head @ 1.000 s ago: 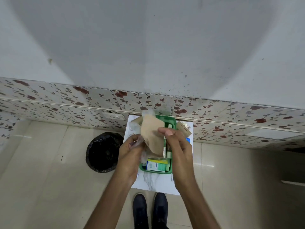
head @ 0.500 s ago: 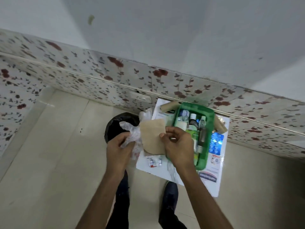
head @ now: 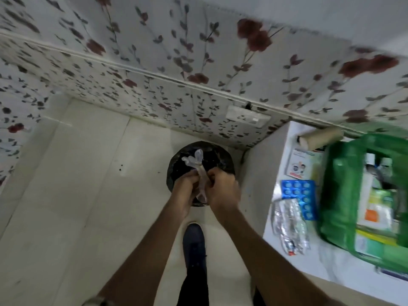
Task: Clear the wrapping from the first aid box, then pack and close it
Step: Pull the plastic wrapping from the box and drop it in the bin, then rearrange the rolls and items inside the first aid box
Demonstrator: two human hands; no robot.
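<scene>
**Two hands, one scrap of clear wrapping over the bin**

Two forearms are seen reaching forward above a dark shoe (head: 194, 244) on the pale floor. The left hand (head: 184, 187) and the right hand (head: 221, 189) are held close together, and a twisted strip of clear plastic wrapping (head: 199, 171) is pinched between their curled fingers; its loose end is seen sticking up beyond the knuckles. Whether the brown paper is gripped too cannot be told.

The wrapping is judged to be very light, soft and slick, so it is best bunched and held at the middle, as it is here, rather than by a trailing edge. It is likely to cling to skin when released.

Just beyond the hands, a black-lined bin (head: 176, 166) is placed directly under the wrapping. To the right, on a white table (head: 276, 151), a blue pill strip (head: 298, 195), foil packets (head: 289, 226) and a cardboard roll (head: 320, 138) are laid beside the open green first aid box (head: 337, 195), which is not yet packed. The flowered wall is seen behind.
</scene>
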